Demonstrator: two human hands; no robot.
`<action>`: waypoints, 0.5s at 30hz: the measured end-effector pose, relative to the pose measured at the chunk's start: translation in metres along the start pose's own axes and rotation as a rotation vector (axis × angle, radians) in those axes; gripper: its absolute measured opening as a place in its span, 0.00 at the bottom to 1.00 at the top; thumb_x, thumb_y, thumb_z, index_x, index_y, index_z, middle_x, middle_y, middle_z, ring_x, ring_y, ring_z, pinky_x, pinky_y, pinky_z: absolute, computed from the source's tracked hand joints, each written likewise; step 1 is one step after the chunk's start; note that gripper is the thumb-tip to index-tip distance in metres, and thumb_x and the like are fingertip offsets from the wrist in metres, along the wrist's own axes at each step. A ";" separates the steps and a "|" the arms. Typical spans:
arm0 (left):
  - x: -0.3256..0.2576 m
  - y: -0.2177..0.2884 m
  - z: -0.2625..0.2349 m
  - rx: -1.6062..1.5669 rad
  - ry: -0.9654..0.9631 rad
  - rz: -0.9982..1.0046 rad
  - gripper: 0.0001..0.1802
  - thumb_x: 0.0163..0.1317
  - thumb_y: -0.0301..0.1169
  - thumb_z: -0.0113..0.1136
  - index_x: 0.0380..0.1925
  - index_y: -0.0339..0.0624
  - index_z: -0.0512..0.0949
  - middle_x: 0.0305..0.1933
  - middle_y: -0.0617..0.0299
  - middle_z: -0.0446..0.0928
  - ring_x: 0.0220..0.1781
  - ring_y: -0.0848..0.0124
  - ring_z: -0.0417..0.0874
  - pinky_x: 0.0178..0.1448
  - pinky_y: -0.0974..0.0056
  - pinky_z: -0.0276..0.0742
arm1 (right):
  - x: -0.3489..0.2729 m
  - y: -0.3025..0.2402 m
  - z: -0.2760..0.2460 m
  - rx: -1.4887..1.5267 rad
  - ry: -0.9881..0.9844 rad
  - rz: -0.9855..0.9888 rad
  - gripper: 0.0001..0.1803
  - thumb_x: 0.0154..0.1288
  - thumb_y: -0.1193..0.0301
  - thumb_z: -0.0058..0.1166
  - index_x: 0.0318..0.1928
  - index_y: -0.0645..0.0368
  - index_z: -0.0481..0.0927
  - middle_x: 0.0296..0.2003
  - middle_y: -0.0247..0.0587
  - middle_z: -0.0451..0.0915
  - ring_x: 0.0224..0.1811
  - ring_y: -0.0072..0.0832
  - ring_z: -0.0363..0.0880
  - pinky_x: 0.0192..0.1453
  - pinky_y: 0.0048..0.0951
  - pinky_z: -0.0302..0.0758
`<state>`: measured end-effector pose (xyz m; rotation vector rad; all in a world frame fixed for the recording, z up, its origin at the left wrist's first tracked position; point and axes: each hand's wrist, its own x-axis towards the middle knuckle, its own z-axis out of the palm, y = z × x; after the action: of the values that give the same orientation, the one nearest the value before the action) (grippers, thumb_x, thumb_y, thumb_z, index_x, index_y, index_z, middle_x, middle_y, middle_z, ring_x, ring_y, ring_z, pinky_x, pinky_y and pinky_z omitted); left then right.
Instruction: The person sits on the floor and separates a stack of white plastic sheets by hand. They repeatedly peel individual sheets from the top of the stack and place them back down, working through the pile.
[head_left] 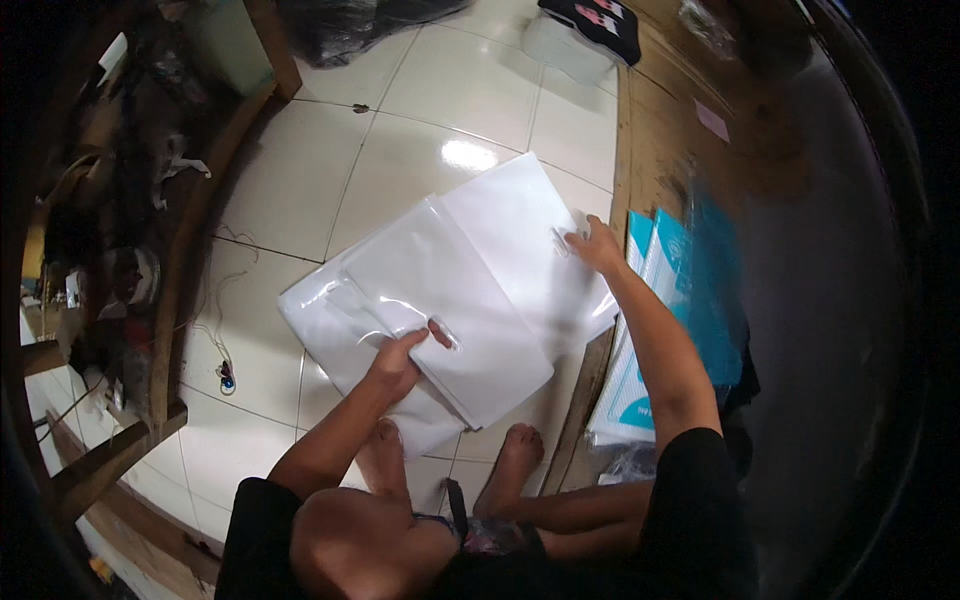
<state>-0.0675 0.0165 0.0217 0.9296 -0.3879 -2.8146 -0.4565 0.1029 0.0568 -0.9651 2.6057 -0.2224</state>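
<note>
Both hands are on a stack of white plastic bags (450,300) lying on the tiled floor (400,120) in front of the person's bare feet: the left hand (398,362) pinches the near edge of the top bag beside its handle cutout (445,335), and the right hand (598,248) grips the far corner of another sheet. Such bags look light, limp and slippery, likely to slide apart, so edges or handle cutouts seem the surest hold. Their long axis runs diagonally, from lower left to upper right, toward the wooden platform (660,150).

blurred: teal-printed bags (700,300) | hidden: left shelf clutter (110,260) in shadow | cut off: dark bundle (590,20) at top edge
</note>
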 end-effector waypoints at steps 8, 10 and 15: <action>-0.008 0.008 0.033 -0.055 0.104 -0.012 0.10 0.67 0.33 0.50 0.43 0.40 0.72 0.42 0.54 0.78 0.49 0.61 0.78 0.57 0.55 0.72 | 0.017 -0.006 0.021 -0.049 -0.117 0.092 0.40 0.40 0.63 0.68 0.56 0.65 0.69 0.50 0.59 0.74 0.56 0.50 0.72 0.61 0.40 0.70; -0.005 0.007 0.040 -0.029 0.141 -0.009 0.10 0.68 0.34 0.49 0.43 0.40 0.72 0.44 0.53 0.77 0.50 0.59 0.78 0.60 0.53 0.72 | 0.016 -0.003 0.019 -0.011 -0.110 0.041 0.41 0.40 0.64 0.68 0.57 0.65 0.68 0.50 0.57 0.75 0.54 0.47 0.74 0.59 0.38 0.72; 0.001 0.012 0.053 0.033 0.202 -0.001 0.11 0.68 0.34 0.50 0.45 0.39 0.71 0.42 0.53 0.78 0.48 0.62 0.79 0.57 0.56 0.73 | 0.026 0.015 -0.005 0.496 -0.451 0.094 0.30 0.44 0.68 0.65 0.50 0.66 0.75 0.38 0.48 0.82 0.40 0.38 0.81 0.49 0.35 0.75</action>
<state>-0.0993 0.0150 0.0658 1.2073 -0.4077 -2.6886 -0.4851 0.0972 0.0502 -0.6254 2.0360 -0.5288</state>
